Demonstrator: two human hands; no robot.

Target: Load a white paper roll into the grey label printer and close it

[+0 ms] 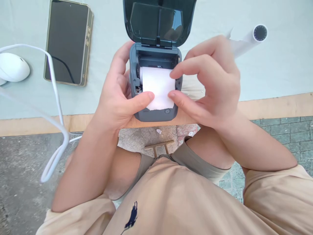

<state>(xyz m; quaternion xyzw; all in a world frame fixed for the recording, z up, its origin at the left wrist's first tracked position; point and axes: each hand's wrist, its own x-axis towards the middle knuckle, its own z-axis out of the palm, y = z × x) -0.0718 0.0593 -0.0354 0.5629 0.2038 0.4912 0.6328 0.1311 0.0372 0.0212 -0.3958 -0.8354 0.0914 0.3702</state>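
A small dark grey label printer [156,117] sits at the table's front edge with its dark see-through lid [160,21] raised. A white paper roll [158,85] lies inside, its torn end hanging forward over the printer's front. My left hand [119,88] is closed around the printer's left side, its thumb pressing on the paper's left edge. My right hand [212,81] is at the printer's right side, with forefinger and thumb bent around the paper's right edge.
A phone [67,42] in a clear case lies at the left on the pale table cover. Beside it are a white mouse-shaped object [14,67] and a looping white cable [57,94]. A white paper tube [249,39] lies behind my right hand. The wooden table edge [274,106] runs across the front.
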